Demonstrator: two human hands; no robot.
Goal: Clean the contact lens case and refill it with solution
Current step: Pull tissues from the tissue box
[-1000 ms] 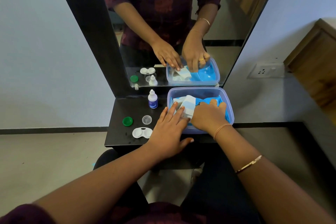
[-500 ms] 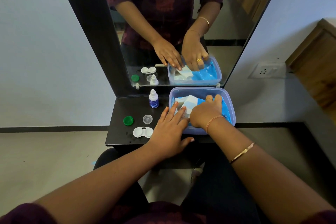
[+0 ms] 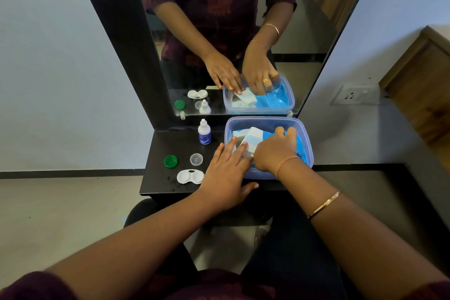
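A translucent blue tub [image 3: 305, 139] stands at the right end of the black counter [image 3: 165, 146], holding a bright blue sheet [image 3: 303, 147] along its floor and folded white-and-pale-blue tissues [image 3: 253, 135] at its left side. The left hand [image 3: 225, 175] lies flat over the tub's near left rim, its fingers [image 3: 239, 151] spread and extended, tips resting on the tissues. The right hand [image 3: 276, 151] reaches into the tub, knuckles up and fingers curled downward; whether they clamp anything cannot be told, since the palm hides them. To the left of the tub, the open white lens case [image 3: 190, 176] lies near the counter's front edge, both wells facing up and apparently empty. A clear cap [image 3: 196, 159] sits just behind it and a green cap [image 3: 170, 161] to the left, each apart from the case. A small solution bottle [image 3: 204, 132], white above with a blue label, stands upright at the back of the counter beside the tub's left wall. Directly behind the counter rises a mirror [image 3: 311, 39] in a black frame [image 3: 121, 39], reflecting the hands, tub, bottle and caps. Pale blue walls [image 3: 48, 68] flank it, a socket plate [image 3: 354, 97] is set in the right wall, and wooden furniture [image 3: 423, 85] occupies the far right.
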